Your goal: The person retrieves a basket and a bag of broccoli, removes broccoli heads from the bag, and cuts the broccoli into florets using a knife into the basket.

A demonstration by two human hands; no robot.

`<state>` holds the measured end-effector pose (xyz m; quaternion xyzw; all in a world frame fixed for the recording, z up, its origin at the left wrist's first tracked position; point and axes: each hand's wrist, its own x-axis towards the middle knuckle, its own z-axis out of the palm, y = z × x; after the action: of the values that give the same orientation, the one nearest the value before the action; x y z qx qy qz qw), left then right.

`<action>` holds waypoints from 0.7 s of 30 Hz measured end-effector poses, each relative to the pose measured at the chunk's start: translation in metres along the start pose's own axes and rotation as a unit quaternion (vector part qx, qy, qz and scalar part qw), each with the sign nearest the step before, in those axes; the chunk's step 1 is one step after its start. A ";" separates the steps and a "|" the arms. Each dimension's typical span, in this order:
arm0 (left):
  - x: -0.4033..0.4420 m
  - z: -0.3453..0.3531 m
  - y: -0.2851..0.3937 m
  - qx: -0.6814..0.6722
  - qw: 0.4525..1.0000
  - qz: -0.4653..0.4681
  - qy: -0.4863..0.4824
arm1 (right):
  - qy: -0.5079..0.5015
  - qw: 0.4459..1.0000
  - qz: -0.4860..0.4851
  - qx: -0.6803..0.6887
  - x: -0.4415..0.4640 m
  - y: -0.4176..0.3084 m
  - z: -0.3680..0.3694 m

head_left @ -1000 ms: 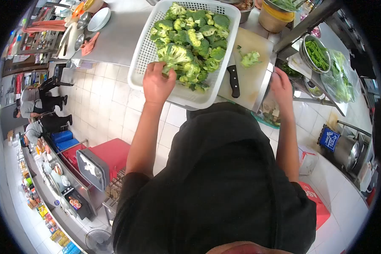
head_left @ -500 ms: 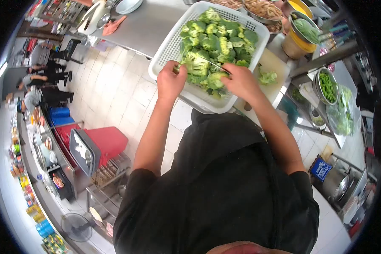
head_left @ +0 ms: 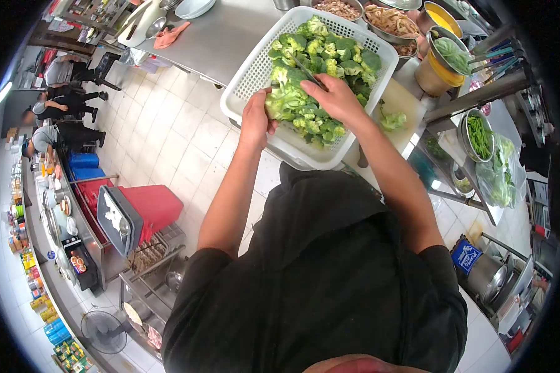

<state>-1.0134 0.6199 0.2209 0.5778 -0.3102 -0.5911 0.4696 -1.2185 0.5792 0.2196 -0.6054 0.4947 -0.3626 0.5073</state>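
My left hand (head_left: pixel 255 119) is closed around the near-left side of a large broccoli head (head_left: pixel 286 101), held over a white perforated basket (head_left: pixel 247 74). In my right hand (head_left: pixel 336 98) is a small knife (head_left: pixel 303 68), its blade pointing up and left across the top of that head. The fingers wrap the handle, which is mostly hidden. Cut broccoli florets (head_left: pixel 348 59) fill the basket beneath both hands.
A cutting board (head_left: pixel 410 105) with a leafy green piece (head_left: pixel 392 121) lies right of the basket. Bowls of sliced food (head_left: pixel 392 23) stand behind it. A red bin (head_left: pixel 158 208) is on the floor to the left. Several people stand at the far left.
My right hand has moved up and left, and the knife now points more upward. My left hand has turned around the broccoli head, which sits slightly lower. The view has shifted a little.
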 end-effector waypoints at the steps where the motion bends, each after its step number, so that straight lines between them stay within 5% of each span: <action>1: 0.000 0.002 -0.001 -0.019 1.000 -0.020 -0.001 | 0.000 1.000 0.011 -0.005 0.002 -0.006 -0.001; 5: 0.000 0.006 -0.003 -0.044 0.999 -0.011 -0.005 | -0.028 0.993 0.111 0.019 0.011 -0.018 -0.009; 8: 0.004 0.007 -0.005 -0.090 0.996 -0.008 -0.006 | 0.057 0.998 0.029 -0.013 -0.006 -0.009 0.006; 21: -0.004 0.030 0.000 -0.033 0.997 0.063 0.041 | 0.044 0.985 0.061 -0.155 -0.040 -0.024 0.025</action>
<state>-1.0431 0.6185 0.2269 0.5651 -0.3072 -0.5464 0.5364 -1.1992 0.6240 0.2395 -0.6285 0.6028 -0.2765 0.4064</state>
